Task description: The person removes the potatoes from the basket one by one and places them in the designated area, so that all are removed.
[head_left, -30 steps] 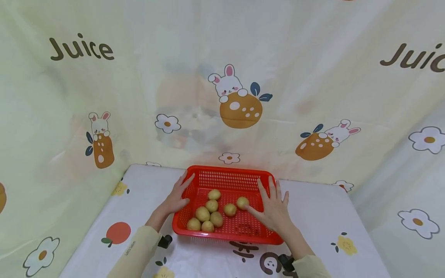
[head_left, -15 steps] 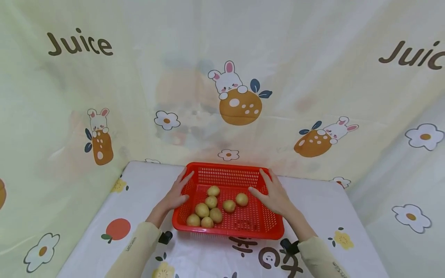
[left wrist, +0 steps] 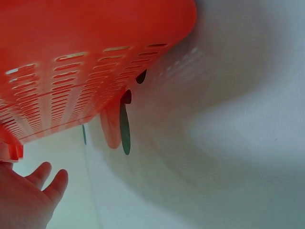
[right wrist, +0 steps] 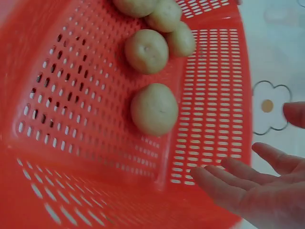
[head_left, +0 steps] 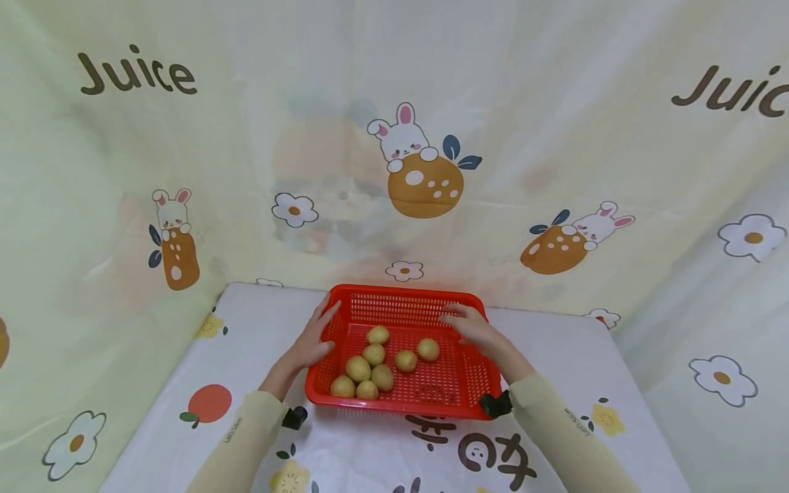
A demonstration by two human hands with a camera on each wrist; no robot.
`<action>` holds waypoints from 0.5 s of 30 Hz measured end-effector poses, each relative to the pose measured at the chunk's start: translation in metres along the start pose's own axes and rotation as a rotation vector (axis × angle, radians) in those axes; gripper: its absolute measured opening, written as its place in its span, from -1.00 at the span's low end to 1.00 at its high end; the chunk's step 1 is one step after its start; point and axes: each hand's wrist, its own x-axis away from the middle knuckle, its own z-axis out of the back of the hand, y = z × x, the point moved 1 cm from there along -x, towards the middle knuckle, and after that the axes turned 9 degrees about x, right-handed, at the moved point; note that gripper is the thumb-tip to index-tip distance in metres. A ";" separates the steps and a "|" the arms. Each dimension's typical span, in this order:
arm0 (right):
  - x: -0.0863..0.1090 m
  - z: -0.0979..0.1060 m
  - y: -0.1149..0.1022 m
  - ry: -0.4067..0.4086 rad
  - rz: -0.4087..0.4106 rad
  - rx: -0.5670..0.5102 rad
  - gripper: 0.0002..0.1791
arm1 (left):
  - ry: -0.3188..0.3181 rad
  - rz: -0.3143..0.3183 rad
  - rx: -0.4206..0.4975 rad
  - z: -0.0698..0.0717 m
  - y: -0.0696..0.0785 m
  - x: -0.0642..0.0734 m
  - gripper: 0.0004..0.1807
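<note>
A red slotted plastic basket [head_left: 401,408] stands on the table, its outer wall filling the upper left of the left wrist view. Inside lie several yellow potatoes [head_left: 358,368], most of them gathered toward the left, with two nearer the middle. My left hand [head_left: 310,342] is at the basket's left rim, fingers straight and spread; whether it bears on the rim I cannot tell. Over the far right part of the basket hovers my right hand [head_left: 477,331], its loosely extended fingers holding nothing. The nearest potato [right wrist: 155,109] is apart from those fingers in the right wrist view.
A white printed cloth [head_left: 259,322] covers the table. Behind it hangs a cream curtain [head_left: 345,68] with rabbit and fruit prints, close to the basket's far rim. A dark wrist device [head_left: 496,405] overlaps the basket's front right corner.
My right hand has gone from spread above the basket's right side to its right rim, then inward over the far right part. My left hand stays at the left rim. The potatoes keep their places.
</note>
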 end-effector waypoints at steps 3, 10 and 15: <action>-0.005 -0.008 0.005 -0.003 -0.041 -0.012 -0.41 | 0.008 0.004 0.000 0.000 0.002 0.001 -0.06; -0.013 -0.021 0.014 0.012 -0.102 -0.027 -0.41 | 0.027 -0.006 0.015 -0.001 0.005 0.001 -0.07; -0.017 -0.025 0.015 0.011 -0.137 -0.032 -0.41 | 0.021 -0.013 0.015 -0.001 0.005 0.000 -0.07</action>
